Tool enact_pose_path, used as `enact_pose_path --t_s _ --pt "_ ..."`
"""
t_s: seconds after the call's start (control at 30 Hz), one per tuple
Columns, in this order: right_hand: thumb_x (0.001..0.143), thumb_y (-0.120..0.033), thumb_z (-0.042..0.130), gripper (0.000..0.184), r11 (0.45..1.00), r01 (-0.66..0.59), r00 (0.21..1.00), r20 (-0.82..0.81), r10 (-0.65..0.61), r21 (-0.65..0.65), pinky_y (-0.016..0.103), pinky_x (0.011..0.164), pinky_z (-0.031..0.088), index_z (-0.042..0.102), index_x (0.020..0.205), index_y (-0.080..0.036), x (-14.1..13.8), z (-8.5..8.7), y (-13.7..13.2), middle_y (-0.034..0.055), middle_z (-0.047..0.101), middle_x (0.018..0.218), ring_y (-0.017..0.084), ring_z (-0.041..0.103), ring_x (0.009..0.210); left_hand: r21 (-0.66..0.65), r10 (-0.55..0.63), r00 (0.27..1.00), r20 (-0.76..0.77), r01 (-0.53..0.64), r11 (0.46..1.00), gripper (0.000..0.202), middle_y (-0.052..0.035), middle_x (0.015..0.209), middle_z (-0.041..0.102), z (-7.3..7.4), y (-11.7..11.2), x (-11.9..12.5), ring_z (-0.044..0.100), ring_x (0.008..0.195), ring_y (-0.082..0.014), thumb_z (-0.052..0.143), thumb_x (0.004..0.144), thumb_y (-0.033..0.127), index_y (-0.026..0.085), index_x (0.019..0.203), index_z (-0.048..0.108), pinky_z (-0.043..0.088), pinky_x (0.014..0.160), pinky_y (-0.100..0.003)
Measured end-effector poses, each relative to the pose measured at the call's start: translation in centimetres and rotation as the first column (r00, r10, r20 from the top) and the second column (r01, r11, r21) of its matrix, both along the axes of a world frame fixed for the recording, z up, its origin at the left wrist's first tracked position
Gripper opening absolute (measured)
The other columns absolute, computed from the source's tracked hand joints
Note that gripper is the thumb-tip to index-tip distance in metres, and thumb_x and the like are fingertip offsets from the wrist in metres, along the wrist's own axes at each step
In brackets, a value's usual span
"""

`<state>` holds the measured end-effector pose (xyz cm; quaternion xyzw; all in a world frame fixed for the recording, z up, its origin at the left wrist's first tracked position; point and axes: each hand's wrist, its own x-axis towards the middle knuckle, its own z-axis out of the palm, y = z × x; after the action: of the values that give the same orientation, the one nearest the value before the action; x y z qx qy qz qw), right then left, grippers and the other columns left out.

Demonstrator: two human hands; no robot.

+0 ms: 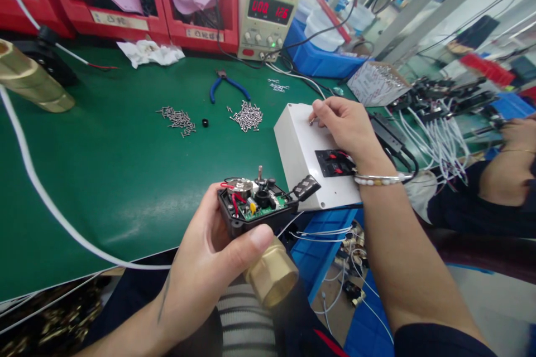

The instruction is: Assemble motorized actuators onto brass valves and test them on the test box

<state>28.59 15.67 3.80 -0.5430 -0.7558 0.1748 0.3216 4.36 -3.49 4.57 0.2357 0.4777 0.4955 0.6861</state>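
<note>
My left hand is closed around a black actuator housing fixed to a brass valve body. The housing is uncovered at the top, showing a green circuit board, red wires and a small motor. A black rectangular piece on wires sticks out at its right side. My right hand rests on a white box, thumb and forefinger pinching a small metal toggle switch. Below that hand, a black terminal block with red tabs sits in the box's face.
On the green table lie two screw piles, a black ring and blue-handled pliers. A power supply and red bins stand behind. Another brass valve is at left. A co-worker's arm shows at right.
</note>
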Motion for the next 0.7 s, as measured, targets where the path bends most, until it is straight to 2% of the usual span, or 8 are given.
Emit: enact_pose_path --t_s 0.17,0.4,0.7 --pt "0.087 -0.087 0.054 0.070 1.000 -0.005 1.000 -0.006 0.004 -0.015 0.029 0.063 0.043 0.066 0.076 -0.019 0.08 -0.03 -0.01 0.0022 0.055 0.066 0.015 0.053 0.065 0.011 -0.005 1.000 -0.003 0.005 1.000 0.052 -0.0028 0.099 0.075 -0.02 -0.09 -0.06 0.070 0.093 -0.0241 0.089 0.071 0.037 0.024 0.114 0.062 0.056 0.076 -0.028" --pt "0.081 -0.094 0.053 0.077 1.000 -0.015 1.000 -0.028 0.014 -0.007 0.029 0.063 0.043 0.067 0.074 -0.018 -0.06 0.07 -0.07 0.0022 0.055 0.064 0.015 0.053 0.064 0.076 -0.043 0.999 0.017 0.042 0.996 0.050 -0.0017 0.098 0.075 -0.82 0.12 -0.40 0.071 0.090 -0.0199 0.091 0.073 0.038 0.024 0.111 0.062 0.056 0.075 -0.023" --pt "0.084 -0.091 0.053 0.075 1.000 -0.004 1.000 -0.016 0.004 -0.002 0.029 0.062 0.042 0.067 0.075 -0.018 0.06 -0.08 0.02 0.0025 0.056 0.065 0.014 0.054 0.064 0.043 -0.015 0.999 -0.043 0.017 0.999 0.049 -0.0010 0.100 0.074 -0.39 -0.22 -0.32 0.070 0.090 -0.0180 0.091 0.072 0.035 0.023 0.111 0.063 0.055 0.078 -0.021"
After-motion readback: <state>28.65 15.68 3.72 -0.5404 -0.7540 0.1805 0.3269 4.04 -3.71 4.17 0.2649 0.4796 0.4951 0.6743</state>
